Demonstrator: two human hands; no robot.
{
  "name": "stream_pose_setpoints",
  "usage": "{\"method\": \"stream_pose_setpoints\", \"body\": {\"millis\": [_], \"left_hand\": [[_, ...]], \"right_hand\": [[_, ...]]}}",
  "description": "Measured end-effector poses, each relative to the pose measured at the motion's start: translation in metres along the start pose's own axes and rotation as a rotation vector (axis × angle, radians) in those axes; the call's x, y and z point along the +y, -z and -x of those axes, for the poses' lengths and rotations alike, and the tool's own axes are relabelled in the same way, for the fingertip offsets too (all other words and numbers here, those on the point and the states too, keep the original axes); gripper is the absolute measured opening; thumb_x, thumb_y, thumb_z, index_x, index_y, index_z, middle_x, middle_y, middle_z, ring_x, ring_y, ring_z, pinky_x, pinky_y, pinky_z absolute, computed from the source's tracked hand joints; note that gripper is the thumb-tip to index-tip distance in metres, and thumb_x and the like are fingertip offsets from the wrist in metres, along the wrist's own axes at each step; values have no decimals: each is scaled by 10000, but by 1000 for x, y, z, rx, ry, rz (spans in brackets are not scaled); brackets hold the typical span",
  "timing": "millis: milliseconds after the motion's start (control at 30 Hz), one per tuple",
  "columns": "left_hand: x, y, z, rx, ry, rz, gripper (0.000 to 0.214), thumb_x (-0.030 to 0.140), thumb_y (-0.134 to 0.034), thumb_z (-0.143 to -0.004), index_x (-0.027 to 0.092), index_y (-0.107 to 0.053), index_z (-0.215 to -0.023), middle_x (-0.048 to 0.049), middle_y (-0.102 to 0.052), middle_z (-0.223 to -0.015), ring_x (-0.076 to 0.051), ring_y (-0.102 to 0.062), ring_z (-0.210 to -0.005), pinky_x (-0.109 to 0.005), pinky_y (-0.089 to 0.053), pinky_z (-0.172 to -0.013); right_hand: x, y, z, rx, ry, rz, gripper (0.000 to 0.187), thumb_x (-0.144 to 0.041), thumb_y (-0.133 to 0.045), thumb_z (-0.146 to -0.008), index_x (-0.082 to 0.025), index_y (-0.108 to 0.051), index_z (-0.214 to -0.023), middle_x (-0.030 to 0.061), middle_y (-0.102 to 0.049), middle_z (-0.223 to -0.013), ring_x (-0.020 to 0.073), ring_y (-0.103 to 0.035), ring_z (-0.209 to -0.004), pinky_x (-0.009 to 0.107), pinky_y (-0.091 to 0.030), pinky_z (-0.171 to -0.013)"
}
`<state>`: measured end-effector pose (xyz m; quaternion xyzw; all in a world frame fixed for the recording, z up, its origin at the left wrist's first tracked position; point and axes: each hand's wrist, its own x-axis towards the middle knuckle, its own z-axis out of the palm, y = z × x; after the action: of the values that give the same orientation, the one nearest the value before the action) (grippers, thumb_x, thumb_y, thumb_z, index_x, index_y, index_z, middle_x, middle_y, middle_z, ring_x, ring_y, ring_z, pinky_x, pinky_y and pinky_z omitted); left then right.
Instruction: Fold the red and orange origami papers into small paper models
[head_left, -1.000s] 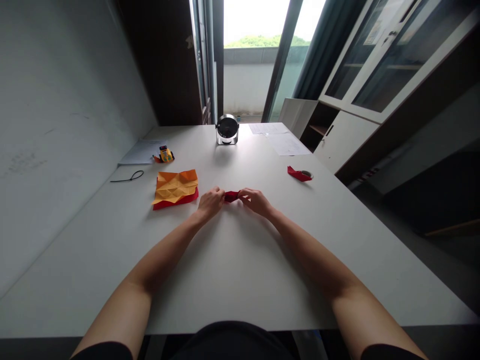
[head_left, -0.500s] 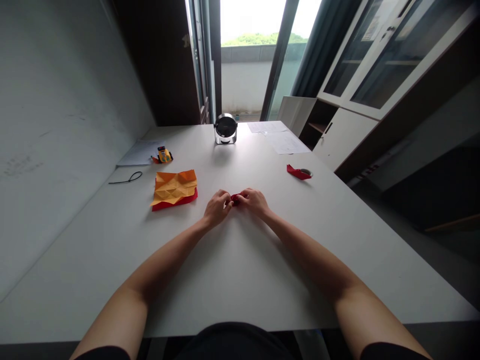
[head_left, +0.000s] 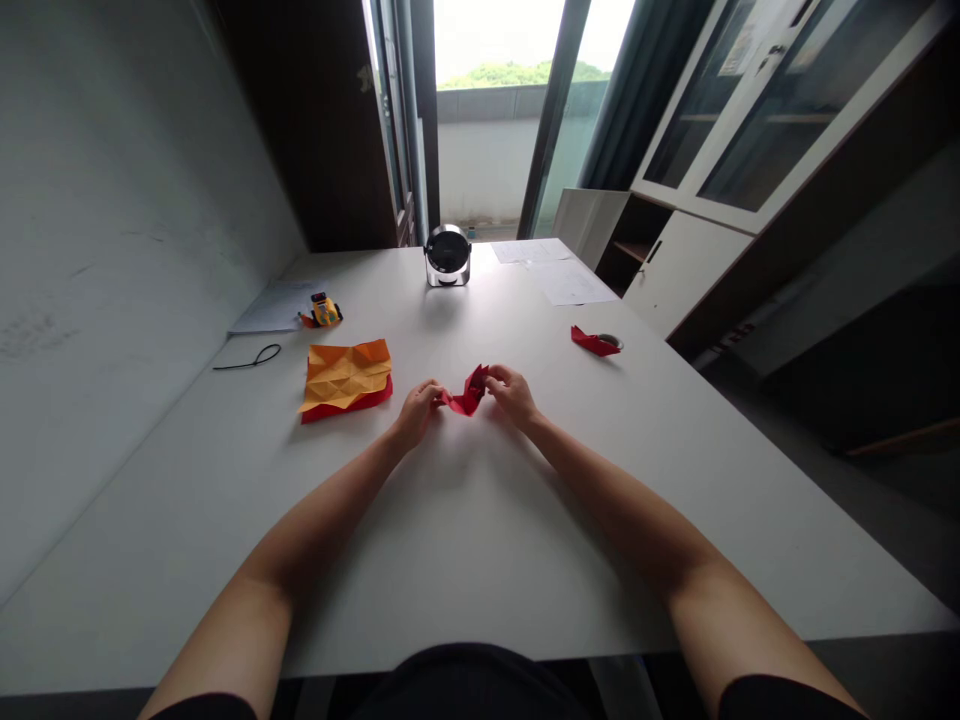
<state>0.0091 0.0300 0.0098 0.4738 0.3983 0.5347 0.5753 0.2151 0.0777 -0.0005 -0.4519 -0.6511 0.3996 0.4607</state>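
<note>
A folded piece of red paper [head_left: 468, 394] is held between my hands just above the middle of the white table [head_left: 480, 540]. My left hand [head_left: 420, 409] pinches its left end. At its right side my right hand [head_left: 513, 395] grips the upper right part between thumb and fingers. The paper is bent, with pointed corners standing up on the right. To the left lies a creased orange sheet [head_left: 347, 373] on top of a red sheet [head_left: 352, 407].
Another folded red paper piece [head_left: 592, 341] leans by a grey ring [head_left: 611, 343] on the right. A yellow toy [head_left: 325, 311], a black cord loop [head_left: 259, 358] and papers [head_left: 274, 306] lie at left. A round black device on a stand [head_left: 448, 254] and printed sheets [head_left: 574, 284] are farther back.
My hands have moved apart, the left one going left. The red paper, bunched and mostly covered before, is now spread open and visible between them.
</note>
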Motion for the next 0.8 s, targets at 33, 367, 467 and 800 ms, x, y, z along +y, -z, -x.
{"method": "stream_pose_setpoints", "body": {"millis": [33,367,467,800], "left_hand": [[-1,0,0,9,2,-23,174,300,-563,-798,181,-510,-682,-10,-633,-712,-131,-595,-714,-274,-465,-769],[2,-6,8,-37,45,-273,377,442,-642,-884,156,-582,-1121,-40,-689,-784,-184,-664,-725,-302,-479,-727],[3,-7,9,-85,8,-259,503,534,-609,-902,151,-569,-1224,-43,-687,-787,-188,-668,-722,-307,-495,-721],[-2,-5,4,-108,-14,-186,348,382,-668,-868,152,-687,-1129,-87,-732,-983,-213,-676,-877,-326,-513,-808]], "right_hand": [[-2,-1,0,8,-15,-74,171,-309,-532,-828,-196,-660,-841,21,-716,-816,162,-649,-745,282,-520,-655],[-25,-10,9,-61,-117,-582,225,-406,-622,-856,-220,-537,-952,13,-724,-818,182,-720,-686,276,-542,-560],[-24,-11,8,-73,-114,-614,233,-413,-618,-873,-222,-522,-964,-1,-714,-757,172,-707,-646,289,-553,-583],[-27,-14,11,-78,-125,-651,262,-432,-659,-860,-227,-512,-933,-14,-699,-799,156,-705,-669,286,-571,-612]]}}
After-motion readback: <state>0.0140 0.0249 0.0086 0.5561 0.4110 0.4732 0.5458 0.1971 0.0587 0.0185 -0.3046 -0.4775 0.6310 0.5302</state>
